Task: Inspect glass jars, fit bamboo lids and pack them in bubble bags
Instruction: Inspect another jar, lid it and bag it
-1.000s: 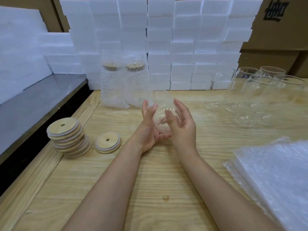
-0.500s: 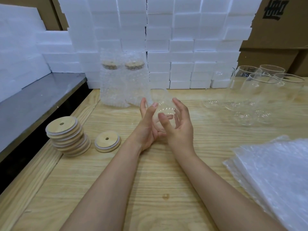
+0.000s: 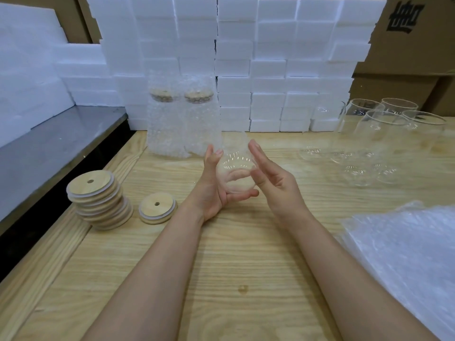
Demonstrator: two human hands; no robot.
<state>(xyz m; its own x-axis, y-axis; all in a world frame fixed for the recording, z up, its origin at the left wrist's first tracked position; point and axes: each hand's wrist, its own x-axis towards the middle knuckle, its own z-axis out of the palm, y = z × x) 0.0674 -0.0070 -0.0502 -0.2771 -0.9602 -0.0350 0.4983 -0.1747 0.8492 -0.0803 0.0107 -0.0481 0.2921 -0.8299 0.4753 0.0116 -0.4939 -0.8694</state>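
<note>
since 0.5 s: uncurled right hand, fingers now straight, flat against glass jar | near right: bubble bags stacked | centre: glass jar gripped by left hand, thumb curled under base, above table | left: bamboo lids stacked, single lid beside | far: two bagged jars, empty jars right, foam blocks behind

A clear glass jar is tipped on its side, base toward the camera, bamboo lids stacked well left.

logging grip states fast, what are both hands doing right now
Left hand: holding the jar.
Right hand: open, fingers straight, at the jar's side.
</note>
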